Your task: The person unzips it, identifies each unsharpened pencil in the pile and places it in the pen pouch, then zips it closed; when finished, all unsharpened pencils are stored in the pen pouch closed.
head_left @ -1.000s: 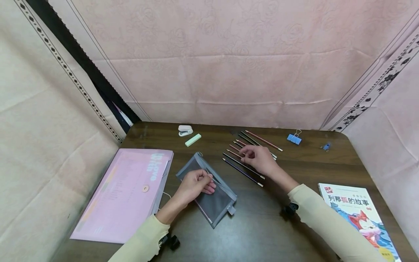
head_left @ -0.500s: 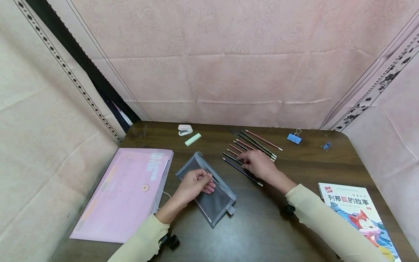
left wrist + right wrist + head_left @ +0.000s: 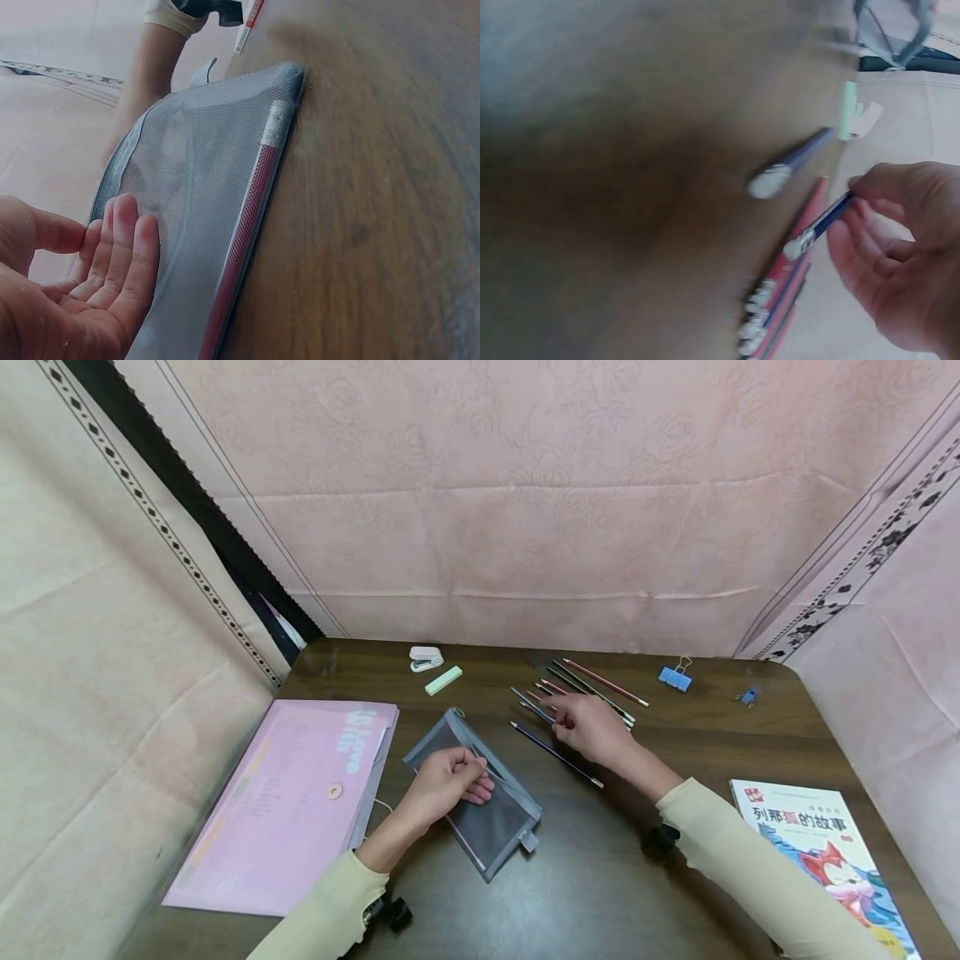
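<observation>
My left hand (image 3: 450, 783) pinches the open edge of a grey mesh zip pouch (image 3: 504, 831) between thumb and forefinger, the other fingers lying against the mesh. Inside the pouch, along its lower side, a red pencil (image 3: 244, 225) shows through in the left wrist view. My right hand (image 3: 596, 727) pinches a dark blue pencil (image 3: 831, 215), its white eraser end pointing away from the palm in the right wrist view. One more dark blue pencil (image 3: 555, 755) lies on the table just in front of that hand. Behind it are several red and dark pencils (image 3: 588, 687), partly hidden by the hand.
A pink document folder (image 3: 277, 810) lies at the left. A white stapler (image 3: 425, 658) and a pale green stick-shaped item (image 3: 443, 681) are at the back. Toward the right are a blue binder clip (image 3: 675, 677), a small blue object (image 3: 747, 697) and a picture-covered book (image 3: 825, 860).
My right hand moved toward the near pencils and took hold of a dark blue one, which is now lifted and shifted from its spot. The left hand stays on the pouch.
</observation>
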Available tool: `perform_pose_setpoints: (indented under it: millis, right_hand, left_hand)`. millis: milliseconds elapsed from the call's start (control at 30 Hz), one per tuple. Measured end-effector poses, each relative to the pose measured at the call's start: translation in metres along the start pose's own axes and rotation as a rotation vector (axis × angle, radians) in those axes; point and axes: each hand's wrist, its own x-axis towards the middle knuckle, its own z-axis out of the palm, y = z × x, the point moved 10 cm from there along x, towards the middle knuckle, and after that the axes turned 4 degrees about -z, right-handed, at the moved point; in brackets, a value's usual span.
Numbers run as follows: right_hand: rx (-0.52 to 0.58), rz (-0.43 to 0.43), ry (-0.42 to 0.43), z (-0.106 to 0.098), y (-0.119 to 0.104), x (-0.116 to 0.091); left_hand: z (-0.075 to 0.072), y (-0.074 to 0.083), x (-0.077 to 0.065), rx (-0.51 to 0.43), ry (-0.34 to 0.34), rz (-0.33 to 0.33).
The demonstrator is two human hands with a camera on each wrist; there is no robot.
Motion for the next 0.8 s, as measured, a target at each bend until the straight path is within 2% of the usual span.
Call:
perform_pose_setpoints:
  millis: [133,233,400,467,533,633,800]
  right_hand:
    - [0.193,-0.034,0.083,-0.017,-0.016,0.005]
    - [0.441,-0.011,0.129,-0.023,-0.025,0.006]
    - [0.894,0.125,0.194,-0.014,-0.029,0.002]
    - [1.007,0.173,0.198,-0.006,-0.031,0.0]
    - [1.087,0.218,0.178,0.004,-0.035,-0.002]
    - [1.147,0.267,0.129,0.019,-0.042,-0.004]
    - [1.128,0.331,0.01,0.039,-0.05,-0.01]
  left_hand:
    - [-0.002,-0.001,-0.002,-0.008,0.003,0.001]
    - [-0.002,-0.002,-0.002,-0.019,0.009,0.01]
    - [0.001,-0.001,0.001,-0.025,0.001,0.019]
    - [0.001,0.002,0.002,-0.016,-0.003,0.028]
    - [0.001,0.005,0.002,-0.006,-0.001,0.035]
    - [0.0,0.008,0.002,0.007,0.001,0.04]
    - [0.0,0.009,0.004,0.008,0.002,0.039]
